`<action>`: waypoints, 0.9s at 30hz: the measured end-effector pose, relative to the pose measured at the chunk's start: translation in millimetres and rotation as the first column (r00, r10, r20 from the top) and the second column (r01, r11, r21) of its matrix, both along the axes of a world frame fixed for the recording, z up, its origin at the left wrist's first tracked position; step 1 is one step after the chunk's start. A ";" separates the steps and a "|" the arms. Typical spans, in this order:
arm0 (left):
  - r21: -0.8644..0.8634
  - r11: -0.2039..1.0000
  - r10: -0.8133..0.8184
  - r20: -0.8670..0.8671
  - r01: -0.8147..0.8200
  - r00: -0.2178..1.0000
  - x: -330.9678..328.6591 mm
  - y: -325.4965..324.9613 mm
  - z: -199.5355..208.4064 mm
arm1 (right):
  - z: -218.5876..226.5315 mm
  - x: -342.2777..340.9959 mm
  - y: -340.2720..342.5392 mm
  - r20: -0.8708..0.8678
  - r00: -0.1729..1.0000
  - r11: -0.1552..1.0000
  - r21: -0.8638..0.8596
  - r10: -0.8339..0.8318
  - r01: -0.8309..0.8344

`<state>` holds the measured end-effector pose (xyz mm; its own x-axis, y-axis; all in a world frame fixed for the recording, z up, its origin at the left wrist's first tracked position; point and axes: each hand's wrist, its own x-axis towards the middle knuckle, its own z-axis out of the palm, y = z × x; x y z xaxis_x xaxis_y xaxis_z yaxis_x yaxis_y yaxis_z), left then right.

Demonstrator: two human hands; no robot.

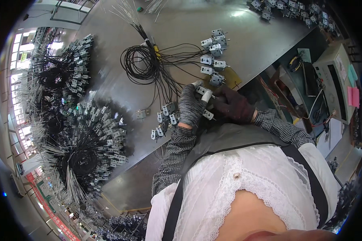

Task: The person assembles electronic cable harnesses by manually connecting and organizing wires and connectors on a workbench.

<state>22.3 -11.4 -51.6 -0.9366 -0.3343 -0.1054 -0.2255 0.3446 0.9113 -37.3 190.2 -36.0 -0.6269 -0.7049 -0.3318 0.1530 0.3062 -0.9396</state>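
My left hand [192,105], in a grey knit glove with pale fingertips, is closed around a small silver motor [202,90] near the table's edge. My right hand [234,105], in a dark maroon glove, is at the other side of that motor; its fingers are bent and what lies between them is hidden. Another silver motor [208,115] shows just below the left fingers. Black wires run from the motors to a coiled cable bundle [142,64] with bare ends fanned at the far side. More motors [217,48] lie beyond my hands, and several others [165,118] sit left of my left hand.
Large heaps of wired motors [84,144] cover the table's left side. Further motors [293,10] lie at the far right. Right of the metal table [173,24] stand a beige instrument box [334,76] and an open drawer with yellow-handled pliers [295,63].
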 end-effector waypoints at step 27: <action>-0.566 0.790 -0.107 0.249 0.235 0.962 27.1 12.4 69.2 | -15.2 -27.2 9.0 0.080 0.995 0.949 -0.304 -0.063 0.084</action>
